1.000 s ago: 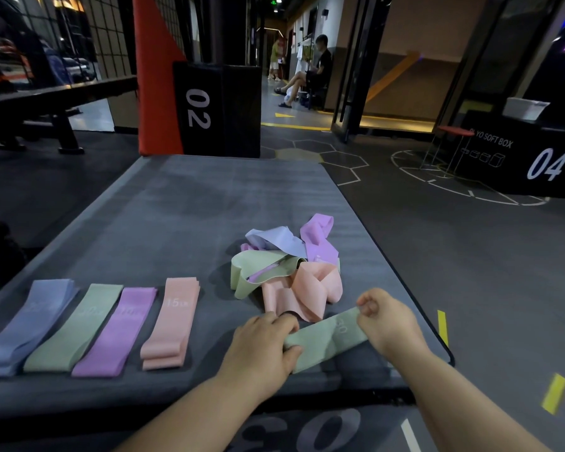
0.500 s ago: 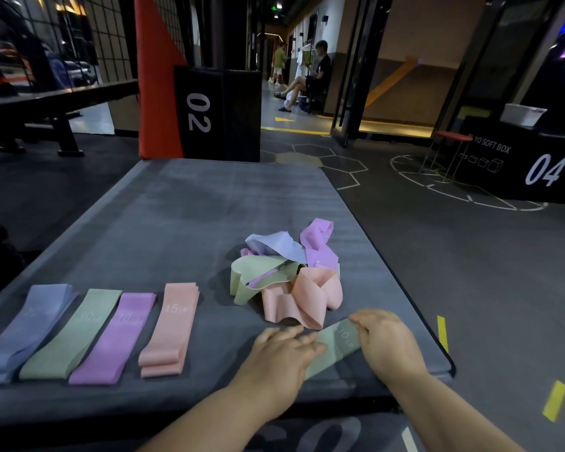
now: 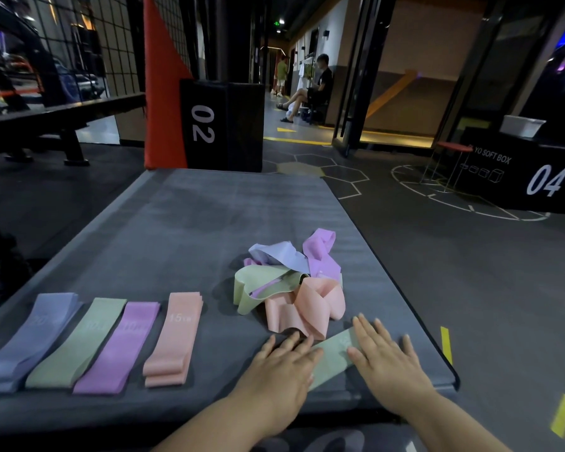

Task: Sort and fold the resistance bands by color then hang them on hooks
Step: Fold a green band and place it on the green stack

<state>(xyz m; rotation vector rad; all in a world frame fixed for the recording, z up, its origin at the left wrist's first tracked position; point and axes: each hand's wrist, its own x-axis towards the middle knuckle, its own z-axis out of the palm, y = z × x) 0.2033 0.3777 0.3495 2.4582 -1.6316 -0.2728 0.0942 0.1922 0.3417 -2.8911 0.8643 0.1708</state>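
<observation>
**Both palms flat on a green band, lower right of the worktop**

The left hand (image 3: 282, 363) is lying palm down, fingers spread, over the near end of a green band (image 3: 335, 353) in the lower centre of the frame. The right hand (image 3: 384, 357) is lying the same way over the band's far end, fingers open and pointing up the frame. Neither hand is gripping; both are resting flat, and the two are sitting close together with a strip of green showing between them. The band is lying flat on the grey worktop (image 3: 193, 230), running diagonally toward the worktop's right edge.

Just above the hands, a loose pile of bands (image 3: 291, 282) is sitting in the centre right of the frame: peach at the front, green at its left, pale blue and pink at the back, all tangled and overlapping. The peach loop is nearly touching the fingertips of both hands.

Along the lower left, four folded stacks are lying side by side, close but apart: a blue stack (image 3: 30, 340) at the far left, then a green stack (image 3: 79, 344), a pink stack (image 3: 118, 347) and a peach stack (image 3: 173, 337). Printed numbers are showing on them; only "15" on the peach one is readable.
</observation>
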